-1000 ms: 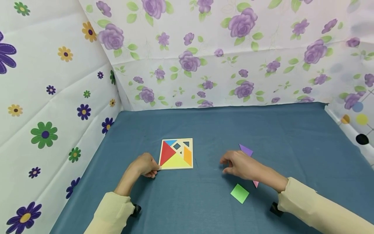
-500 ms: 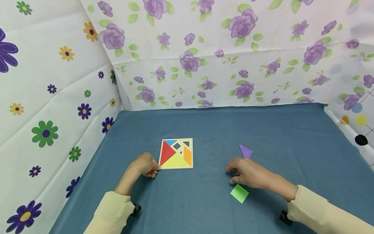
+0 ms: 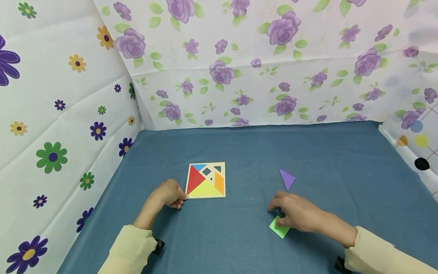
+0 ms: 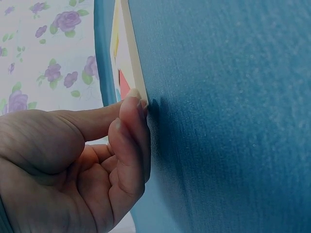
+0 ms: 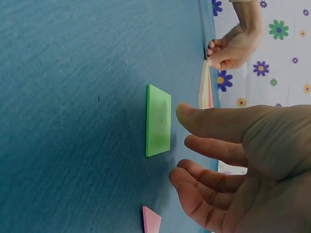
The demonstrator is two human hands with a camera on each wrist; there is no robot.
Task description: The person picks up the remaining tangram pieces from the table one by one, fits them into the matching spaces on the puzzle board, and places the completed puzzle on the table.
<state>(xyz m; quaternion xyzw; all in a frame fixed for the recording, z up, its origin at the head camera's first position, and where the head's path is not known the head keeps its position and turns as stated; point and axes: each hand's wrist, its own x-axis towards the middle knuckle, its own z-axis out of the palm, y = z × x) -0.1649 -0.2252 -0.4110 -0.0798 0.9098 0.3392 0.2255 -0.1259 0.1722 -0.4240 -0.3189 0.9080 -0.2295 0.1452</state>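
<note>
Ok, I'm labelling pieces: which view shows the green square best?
The right wrist view: the green square shows close up and uncovered. In the head view the right hand covers part of it; the left wrist view does not show it.

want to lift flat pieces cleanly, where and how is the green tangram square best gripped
Probably by two opposite edges of the green tangram square, pinched from above: it lies flat on the blue cloth, with its thin edges exposed.
</note>
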